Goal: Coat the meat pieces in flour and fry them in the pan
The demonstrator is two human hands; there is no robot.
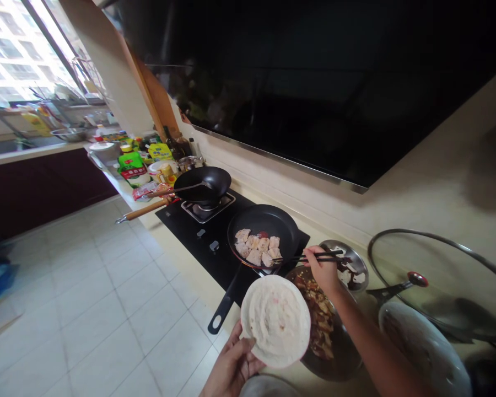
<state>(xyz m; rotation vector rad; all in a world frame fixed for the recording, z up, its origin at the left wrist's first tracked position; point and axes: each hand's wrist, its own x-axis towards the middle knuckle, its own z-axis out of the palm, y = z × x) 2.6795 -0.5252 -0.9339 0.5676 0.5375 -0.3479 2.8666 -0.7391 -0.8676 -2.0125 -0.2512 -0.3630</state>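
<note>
Right hand pinches the pair of thin dark chopsticks. Their long axis runs near horizontal, tips pointing left over the black frying pan with its pale browned food pieces; back ends stick out right past the fingers, above the small steel bowl. Left hand grips the round white flour-smeared plate by its near edge, thumb on the rim, plate tilted toward the camera, just beside the pan handle.
</note>
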